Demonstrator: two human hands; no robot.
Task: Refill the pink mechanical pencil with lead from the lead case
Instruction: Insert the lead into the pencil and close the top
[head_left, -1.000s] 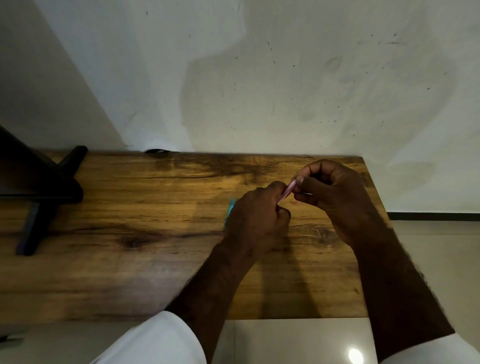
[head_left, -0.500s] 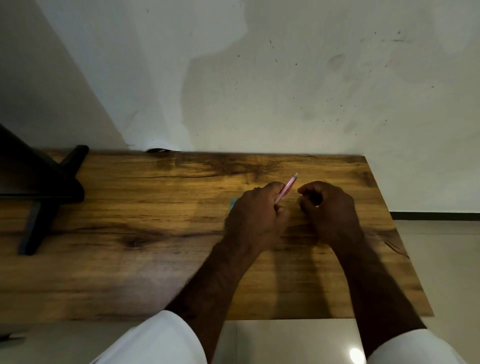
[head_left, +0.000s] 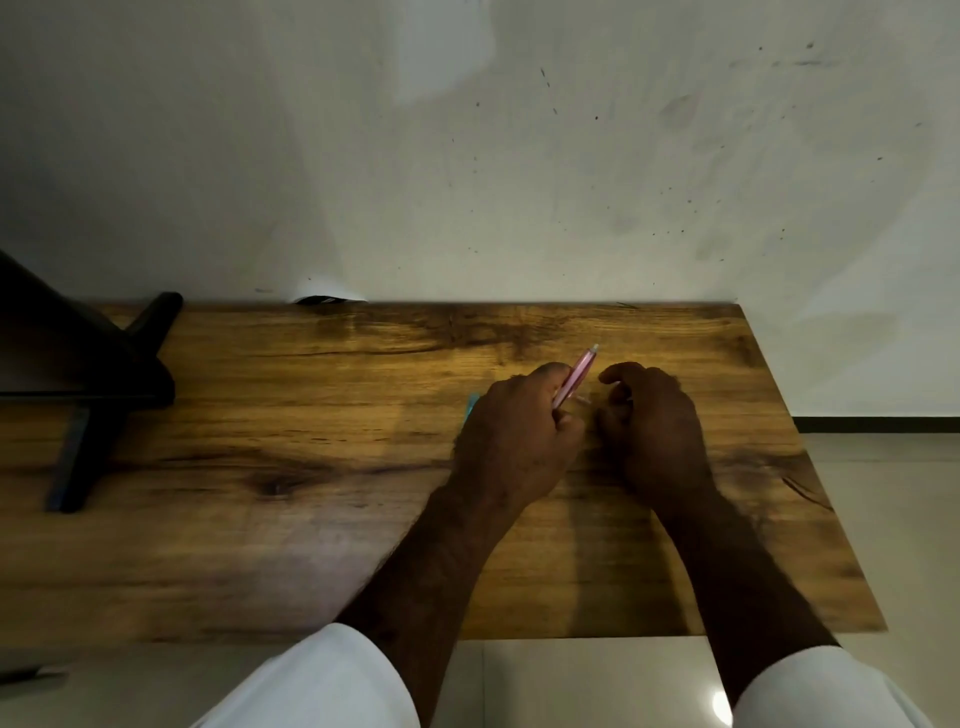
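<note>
Gripping the pink mechanical pencil (head_left: 576, 378) in my left hand (head_left: 517, 441), its tip rises beyond my fingers. My right hand (head_left: 652, 426) rests curled beside it; what it holds I cannot tell.

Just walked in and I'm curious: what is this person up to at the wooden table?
A person is working on a pink mechanical pencil. The left hand grips it, tilted, one end pointing up and away. The right hand rests curled on the table beside it, off the pencil. A small teal object peeks out behind the left hand.
</note>
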